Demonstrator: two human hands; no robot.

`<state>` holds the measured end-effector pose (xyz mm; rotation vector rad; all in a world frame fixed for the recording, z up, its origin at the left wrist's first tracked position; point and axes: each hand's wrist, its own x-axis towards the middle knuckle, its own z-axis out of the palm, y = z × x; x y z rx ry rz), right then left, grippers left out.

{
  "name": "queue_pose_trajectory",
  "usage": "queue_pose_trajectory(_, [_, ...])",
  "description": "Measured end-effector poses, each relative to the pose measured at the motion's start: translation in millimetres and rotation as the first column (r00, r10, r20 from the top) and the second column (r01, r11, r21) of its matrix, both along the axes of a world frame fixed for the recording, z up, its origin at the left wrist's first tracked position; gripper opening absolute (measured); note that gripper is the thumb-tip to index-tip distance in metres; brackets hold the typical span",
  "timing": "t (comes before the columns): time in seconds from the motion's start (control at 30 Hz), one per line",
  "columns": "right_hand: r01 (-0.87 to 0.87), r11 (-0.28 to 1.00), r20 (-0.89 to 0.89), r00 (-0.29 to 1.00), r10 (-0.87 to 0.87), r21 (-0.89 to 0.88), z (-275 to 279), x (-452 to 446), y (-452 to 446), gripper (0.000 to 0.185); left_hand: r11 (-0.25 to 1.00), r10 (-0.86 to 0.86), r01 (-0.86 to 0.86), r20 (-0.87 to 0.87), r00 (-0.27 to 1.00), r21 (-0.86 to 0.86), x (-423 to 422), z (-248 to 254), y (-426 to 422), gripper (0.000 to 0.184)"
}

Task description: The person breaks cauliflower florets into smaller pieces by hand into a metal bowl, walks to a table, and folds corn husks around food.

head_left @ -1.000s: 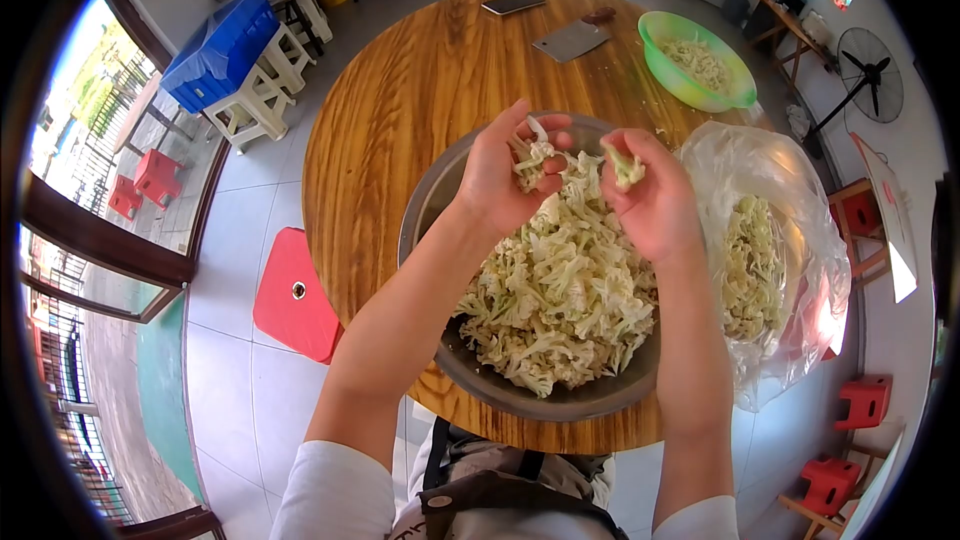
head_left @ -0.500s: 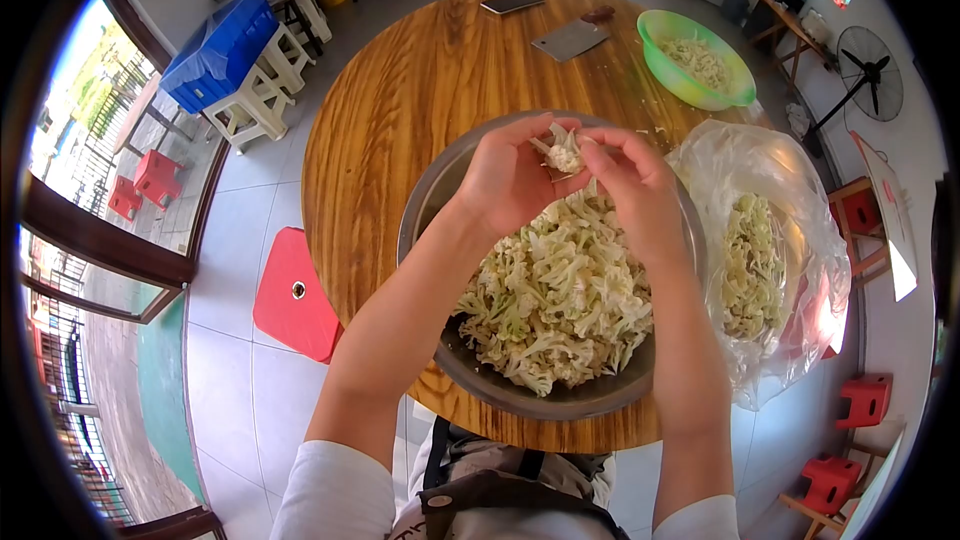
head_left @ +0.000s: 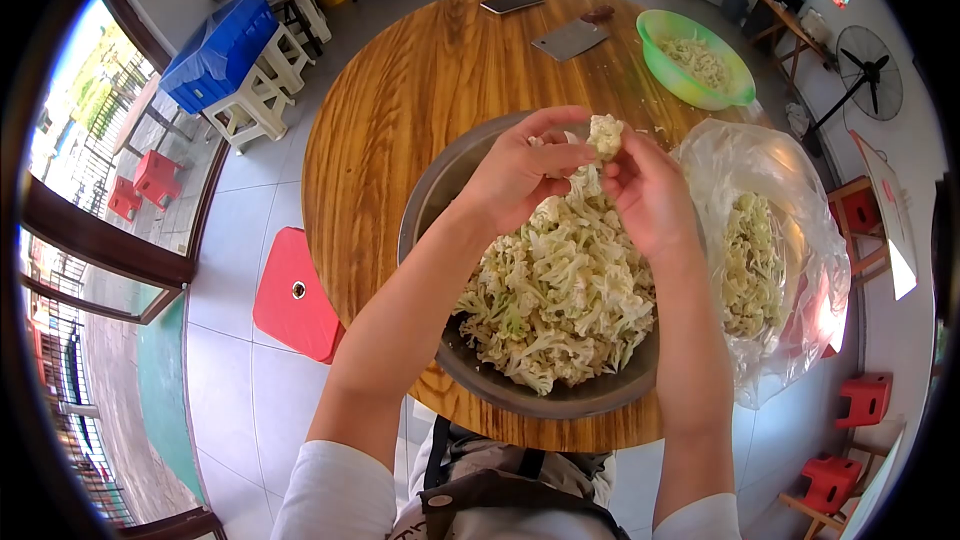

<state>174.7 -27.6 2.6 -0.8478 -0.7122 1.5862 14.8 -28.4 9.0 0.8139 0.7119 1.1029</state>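
Note:
A cauliflower floret [head_left: 605,137] is pinched above the far part of a large metal bowl [head_left: 425,202]. My right hand [head_left: 648,190] grips it with bent fingers from the right. My left hand [head_left: 525,168] is closed, its thumb and index finger reaching the floret's left side; a small pale bit shows among its fingers. Below both hands, the bowl holds a heap of cauliflower pieces [head_left: 560,300], some with greenish stems.
Right of the bowl lies a clear plastic bag [head_left: 800,270] with more cauliflower. A green basin [head_left: 740,80] with shredded pale pieces, a cleaver [head_left: 570,40] and a phone [head_left: 512,2] sit farther back on the round wooden table [head_left: 400,90]. A red stool [head_left: 290,290] stands left.
The floret has turned so its head faces up and moved slightly right. My left hand's fingers have shifted from cupping it to reaching from the side; my right hand has moved slightly right.

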Motion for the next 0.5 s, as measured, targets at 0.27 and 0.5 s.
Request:
queue_pose_trajectory(0.27, [-0.107,0.992,-0.05,0.993,0.104,-0.073,4.3,-0.3,-2.7,0.015,0.998,-0.058,0.058,0.004,0.998,-0.036,-2.3,-3.4,1.8,0.012])
queue_pose_trajectory(0.5, [-0.119,0.992,0.225,0.967,0.123,-0.032,13.6,-1.5,-6.1,0.022,0.988,0.112,-0.084,0.225,0.968,-0.131,-5.2,-0.6,5.4,0.013])
